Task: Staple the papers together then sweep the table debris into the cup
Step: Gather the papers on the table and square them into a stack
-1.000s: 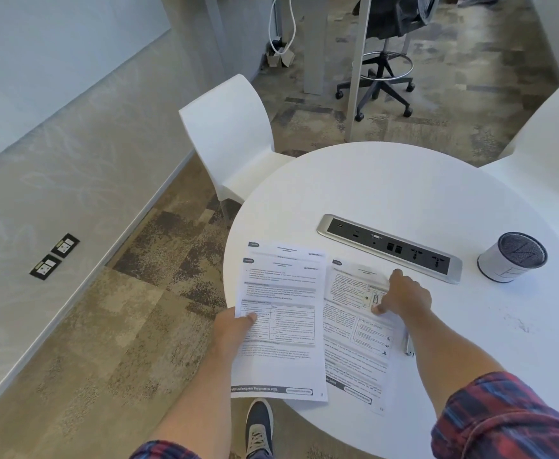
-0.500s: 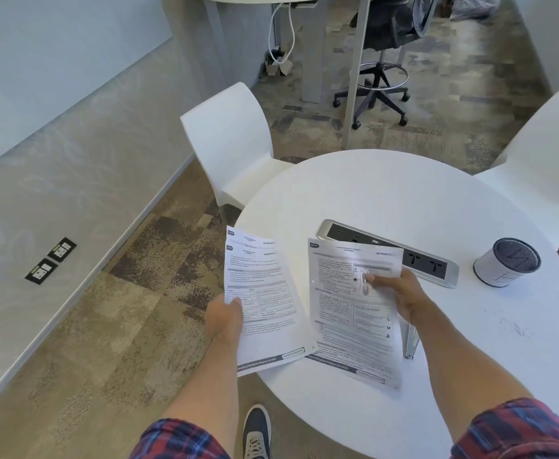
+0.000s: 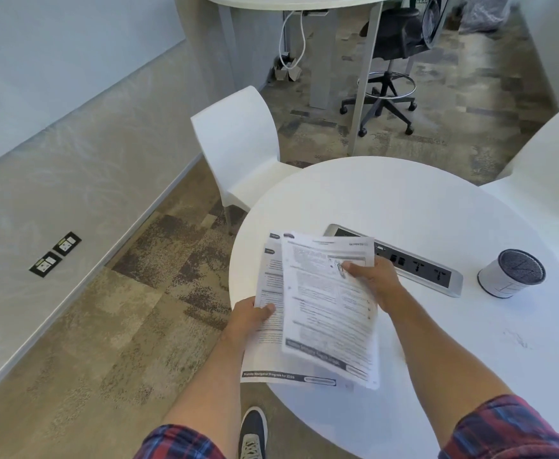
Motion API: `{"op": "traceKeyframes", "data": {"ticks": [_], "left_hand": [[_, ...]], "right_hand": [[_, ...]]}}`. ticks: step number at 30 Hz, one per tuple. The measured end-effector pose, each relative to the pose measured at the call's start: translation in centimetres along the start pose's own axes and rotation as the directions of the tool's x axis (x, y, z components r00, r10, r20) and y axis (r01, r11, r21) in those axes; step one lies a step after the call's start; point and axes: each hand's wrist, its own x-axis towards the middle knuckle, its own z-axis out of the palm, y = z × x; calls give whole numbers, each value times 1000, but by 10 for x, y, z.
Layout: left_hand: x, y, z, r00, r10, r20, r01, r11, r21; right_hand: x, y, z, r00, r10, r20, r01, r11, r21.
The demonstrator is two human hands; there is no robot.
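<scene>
We hold the papers (image 3: 324, 313) in both hands, lifted just off the near edge of the table (image 3: 404, 207). Our left hand (image 3: 250, 318) pinches the lower sheets at their left edge; our right hand (image 3: 372, 281) grips the top sheet at its right edge, thumb on the print. The sheets overlap but sit fanned, not yet squared — their long axis runs away from us. No stapler shows anywhere we can see. The cup (image 3: 510, 273) stands well to the right of our right hand, which is the nearer one, and faint debris (image 3: 516, 339) lies between, nearer us.
</scene>
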Motion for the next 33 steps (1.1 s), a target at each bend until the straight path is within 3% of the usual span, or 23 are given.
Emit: {"op": "traceKeyframes", "data": {"ticks": [3,5,9,11,14,18,23,26,30,33], "left_hand": [[-1,0,2,997,-20,69,20,1000,-5],[-2,1,4,992,-35,117,40,998,-41],[-5,4,7,981,-24,191,52,989,-141],[-6,6,10,972,-2,234,50,979,-198],[-9,19,15,984,-17,175,59,970,-238],[-12,38,17,965,187,182,-130,949,-286],[-7,60,15,920,361,153,-306,905,-296],[-11,74,12,868,459,188,-393,868,-303],[-17,70,9,863,458,211,-395,875,-281],[-20,53,14,900,383,208,-339,915,-220]], "right_hand": [[-2,17,1,990,-42,-134,20,986,-164],[-3,28,2,985,-45,-168,15,984,-179],[-12,35,5,992,-55,-110,54,998,-8],[-16,38,3,999,19,-35,-15,995,100],[-21,34,4,994,105,7,-105,990,93],[-24,9,15,998,-55,-11,56,994,96],[-32,-32,26,954,-244,177,226,967,116],[-41,-44,24,926,-308,217,295,951,92],[-55,-38,11,907,-359,219,356,933,55],[-62,-14,1,933,-291,214,309,949,-57]]}}
